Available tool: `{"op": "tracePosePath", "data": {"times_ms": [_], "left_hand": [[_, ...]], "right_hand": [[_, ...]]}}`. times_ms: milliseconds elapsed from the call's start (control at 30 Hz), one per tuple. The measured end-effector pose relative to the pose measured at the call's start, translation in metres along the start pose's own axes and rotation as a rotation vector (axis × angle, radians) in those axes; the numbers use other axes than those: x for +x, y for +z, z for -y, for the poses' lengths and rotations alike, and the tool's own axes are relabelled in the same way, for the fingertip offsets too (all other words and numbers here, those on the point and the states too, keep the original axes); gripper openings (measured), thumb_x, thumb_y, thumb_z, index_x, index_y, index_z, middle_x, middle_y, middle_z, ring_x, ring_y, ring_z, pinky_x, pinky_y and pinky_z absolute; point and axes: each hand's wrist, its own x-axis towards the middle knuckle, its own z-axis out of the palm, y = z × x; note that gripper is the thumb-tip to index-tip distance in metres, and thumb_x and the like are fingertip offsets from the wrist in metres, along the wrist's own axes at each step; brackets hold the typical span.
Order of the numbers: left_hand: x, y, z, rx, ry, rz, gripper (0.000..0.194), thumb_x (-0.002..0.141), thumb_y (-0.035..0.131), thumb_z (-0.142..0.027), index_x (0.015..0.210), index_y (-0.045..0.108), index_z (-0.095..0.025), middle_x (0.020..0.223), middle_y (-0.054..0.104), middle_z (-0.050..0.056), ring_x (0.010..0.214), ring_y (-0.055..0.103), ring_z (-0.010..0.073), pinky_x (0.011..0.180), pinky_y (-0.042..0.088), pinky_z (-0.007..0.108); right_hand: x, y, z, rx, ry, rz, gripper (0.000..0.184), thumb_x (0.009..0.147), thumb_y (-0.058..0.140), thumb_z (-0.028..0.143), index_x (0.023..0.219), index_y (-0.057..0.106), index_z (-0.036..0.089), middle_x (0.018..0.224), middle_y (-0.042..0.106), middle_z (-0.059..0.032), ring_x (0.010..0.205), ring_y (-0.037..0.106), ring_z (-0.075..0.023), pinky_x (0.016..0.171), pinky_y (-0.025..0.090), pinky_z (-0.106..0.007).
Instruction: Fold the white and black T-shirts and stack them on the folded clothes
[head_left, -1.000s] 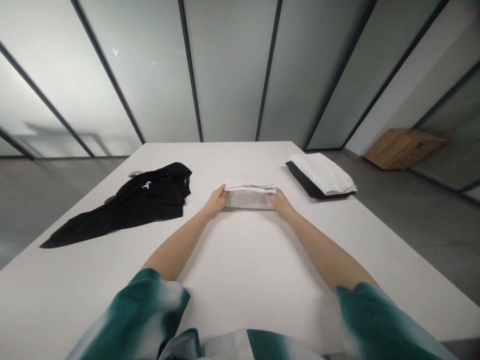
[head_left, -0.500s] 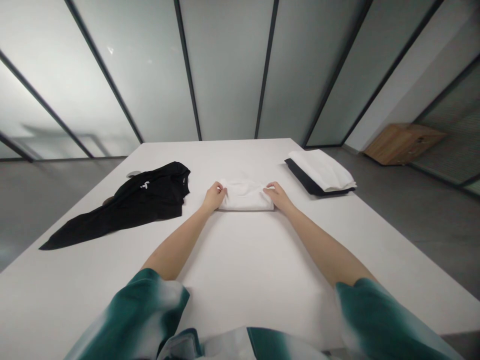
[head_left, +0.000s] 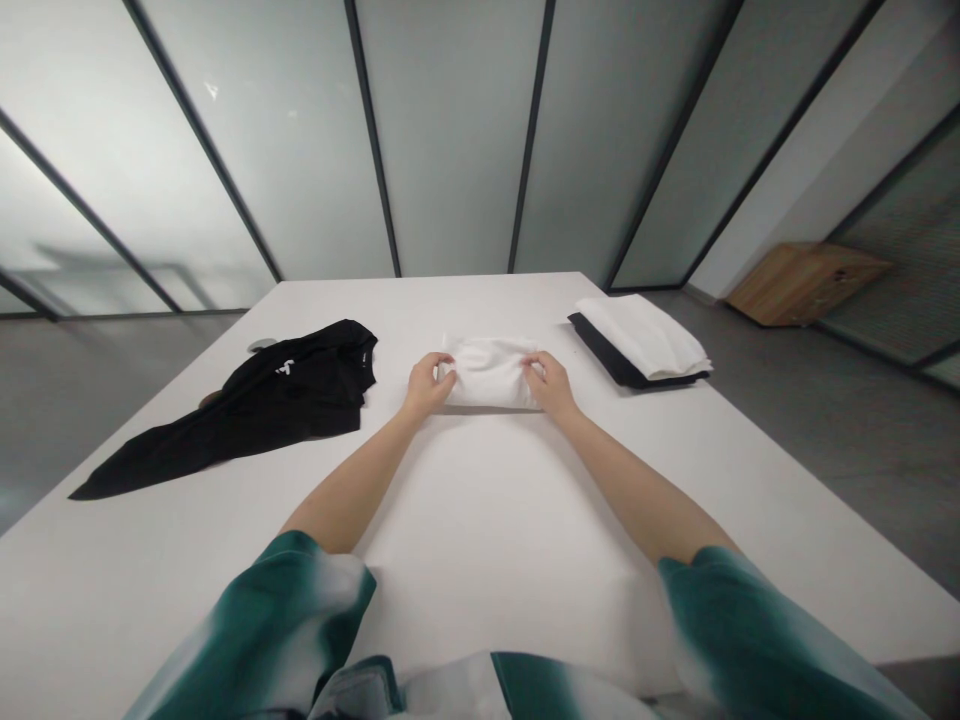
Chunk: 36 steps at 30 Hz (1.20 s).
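Note:
A white T-shirt [head_left: 491, 375], folded into a small rectangle, is between my hands in the middle of the table. My left hand [head_left: 427, 383] pinches its left side between thumb and fingers. On the opposite side, my right hand [head_left: 552, 384] grips the fabric in the same way. The shirt's near edge is slightly raised above the tabletop, with a shadow under it, and its upper face is creased.
A black T-shirt [head_left: 292, 395] with a small white print lies spread on the left of the white table [head_left: 487, 530]. Folded white cloth [head_left: 645, 335] rests on folded black cloth [head_left: 600, 350] at the right edge. A wooden cabinet [head_left: 806, 285] stands beyond, on the floor.
Both hands have closed further over the sides of the white T-shirt. Its near edge has lifted a little and the fabric has bunched. The other clothes stay put.

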Motion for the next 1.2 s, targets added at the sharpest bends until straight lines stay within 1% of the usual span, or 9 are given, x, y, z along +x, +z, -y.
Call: {"op": "tracePosePath", "data": {"times_ms": [167, 267, 467, 533, 633, 700, 967, 1100, 1200], "left_hand": [[-0.001, 0.013, 0.012, 0.214, -0.108, 0.197, 0.044, 0.090, 0.052, -0.039, 0.126, 0.061, -0.017, 0.130, 0.065, 0.013, 0.125, 0.055, 0.0295, 0.110, 0.036, 0.046], [-0.005, 0.014, 0.014, 0.271, -0.124, 0.233, 0.052, 0.094, 0.047, -0.045, 0.135, 0.055, -0.014, 0.143, 0.053, 0.017, 0.135, 0.046, 0.0306, 0.114, 0.031, 0.045], [-0.012, 0.003, -0.006, 0.371, 0.122, 0.091, 0.060, 0.096, 0.043, -0.048, 0.148, 0.038, -0.018, 0.160, 0.030, 0.015, 0.145, 0.030, 0.0291, 0.117, 0.026, 0.046], [-0.014, 0.002, -0.013, 0.426, 0.167, 0.193, 0.058, 0.097, 0.041, -0.048, 0.148, 0.041, -0.020, 0.159, 0.032, 0.013, 0.145, 0.030, 0.0285, 0.119, 0.023, 0.047], [-0.016, 0.005, -0.016, 0.489, 0.096, 0.423, 0.055, 0.099, 0.035, -0.050, 0.146, 0.045, -0.022, 0.155, 0.040, 0.011, 0.145, 0.033, 0.0279, 0.119, 0.023, 0.049], [-0.016, 0.007, -0.014, 0.497, 0.053, 0.489, 0.055, 0.100, 0.030, -0.050, 0.147, 0.045, -0.023, 0.155, 0.040, 0.009, 0.145, 0.032, 0.0266, 0.118, 0.024, 0.049], [-0.013, 0.006, -0.008, 0.506, -0.005, 0.432, 0.050, 0.101, 0.031, -0.047, 0.144, 0.046, -0.025, 0.156, 0.040, 0.007, 0.145, 0.032, 0.0266, 0.118, 0.023, 0.048], [-0.010, -0.004, -0.009, 0.558, -0.142, 0.184, 0.053, 0.091, 0.051, -0.057, 0.129, 0.056, -0.020, 0.138, 0.055, 0.014, 0.129, 0.048, 0.0317, 0.106, 0.037, 0.045], [-0.009, -0.012, -0.007, 0.555, -0.172, 0.145, 0.040, 0.091, 0.052, -0.052, 0.110, 0.062, -0.019, 0.113, 0.065, 0.013, 0.112, 0.058, 0.0301, 0.097, 0.042, 0.043]], "right_hand": [[0.000, 0.018, -0.016, -0.231, 0.074, 0.252, 0.064, 0.084, 0.061, 0.049, 0.140, 0.049, 0.021, 0.144, 0.051, -0.0150, 0.135, 0.043, -0.0322, 0.111, 0.034, -0.048], [-0.006, 0.017, -0.017, -0.306, 0.093, 0.277, 0.069, 0.088, 0.054, 0.054, 0.146, 0.042, 0.018, 0.153, 0.039, -0.0182, 0.141, 0.036, -0.0343, 0.113, 0.031, -0.052], [-0.014, 0.002, 0.011, -0.367, -0.267, 0.194, 0.062, 0.096, 0.040, 0.051, 0.149, 0.038, 0.019, 0.161, 0.026, -0.0148, 0.147, 0.024, -0.0293, 0.116, 0.026, -0.053], [-0.016, 0.003, 0.020, -0.431, -0.291, 0.280, 0.060, 0.098, 0.037, 0.051, 0.148, 0.041, 0.018, 0.160, 0.028, -0.0139, 0.148, 0.024, -0.0288, 0.117, 0.025, -0.051], [-0.018, 0.008, 0.024, -0.522, -0.217, 0.471, 0.060, 0.099, 0.033, 0.052, 0.147, 0.045, 0.018, 0.157, 0.036, -0.0137, 0.145, 0.031, -0.0292, 0.116, 0.028, -0.047], [-0.018, 0.012, 0.021, -0.546, -0.187, 0.543, 0.061, 0.100, 0.031, 0.052, 0.148, 0.044, 0.018, 0.157, 0.036, -0.0132, 0.144, 0.033, -0.0285, 0.115, 0.030, -0.045], [-0.018, 0.011, 0.020, -0.555, -0.155, 0.548, 0.061, 0.100, 0.033, 0.053, 0.149, 0.043, 0.019, 0.157, 0.035, -0.0120, 0.143, 0.034, -0.0267, 0.113, 0.031, -0.042], [-0.017, 0.002, 0.034, -0.543, -0.146, 0.492, 0.049, 0.100, 0.038, 0.047, 0.136, 0.057, 0.020, 0.143, 0.054, -0.0123, 0.129, 0.050, -0.0268, 0.107, 0.035, -0.041], [-0.015, -0.004, 0.037, -0.497, -0.156, 0.438, 0.041, 0.099, 0.039, 0.040, 0.119, 0.067, 0.018, 0.123, 0.068, -0.0113, 0.113, 0.059, -0.0247, 0.101, 0.037, -0.039]]}}
